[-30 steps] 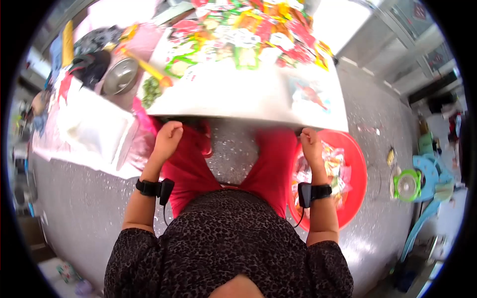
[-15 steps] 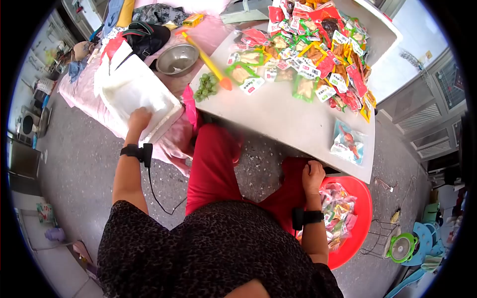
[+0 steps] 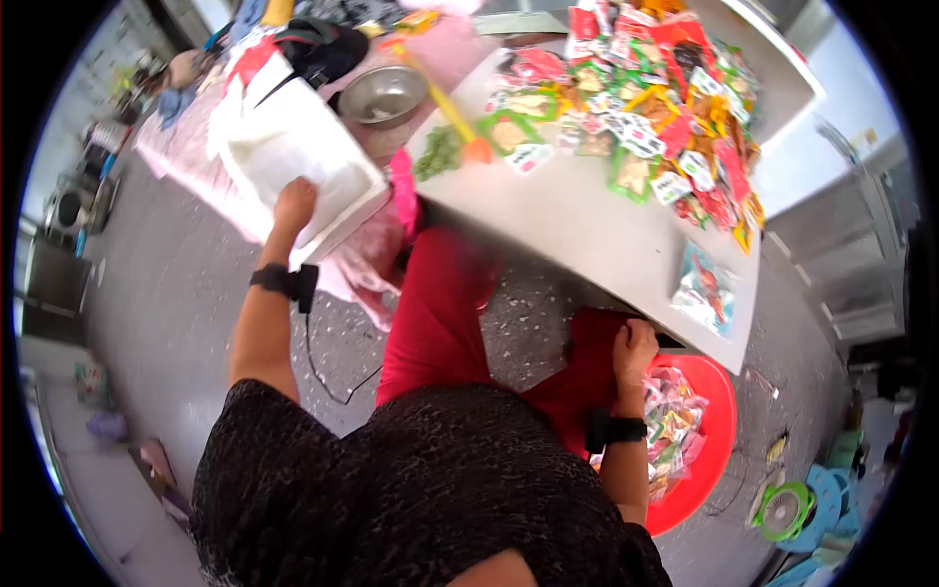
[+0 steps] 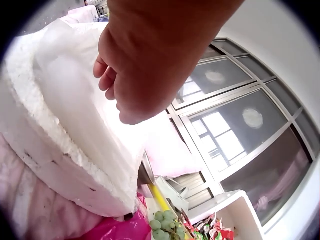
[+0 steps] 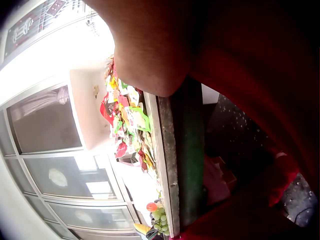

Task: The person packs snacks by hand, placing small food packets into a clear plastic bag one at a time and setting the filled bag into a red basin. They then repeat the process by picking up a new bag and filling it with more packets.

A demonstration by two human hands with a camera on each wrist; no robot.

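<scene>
My left hand [image 3: 295, 203] is over the near side of a white foam box [image 3: 350, 227], fingers loosely curled, with nothing visible in them. In the left wrist view the hand [image 4: 137, 70] overlaps the pale inside of the box [image 4: 65, 155]. My right hand [image 3: 636, 348] rests at my right knee, just below the table edge, its fingers bent and nothing seen in them. Beside it on the floor stands a red basin [image 3: 722, 416] holding several small packets [image 3: 670, 421]. In the right wrist view, the wrist hides the fingers.
On the white table [image 3: 587, 230] lie a heap of colourful snack packets [image 3: 646, 108], a separate blue-and-clear packet [image 3: 706, 293], green grapes [image 3: 438, 154] and a yellow stick with an orange end [image 3: 455, 115]. A metal bowl [image 3: 383, 96] sits on the pink cloth [image 3: 186, 186]. A green fan [image 3: 784, 511] stands right.
My left hand has gone from beside my left knee leftward to over the foam box. The right hand has come down onto my right knee. The head view has turned left.
</scene>
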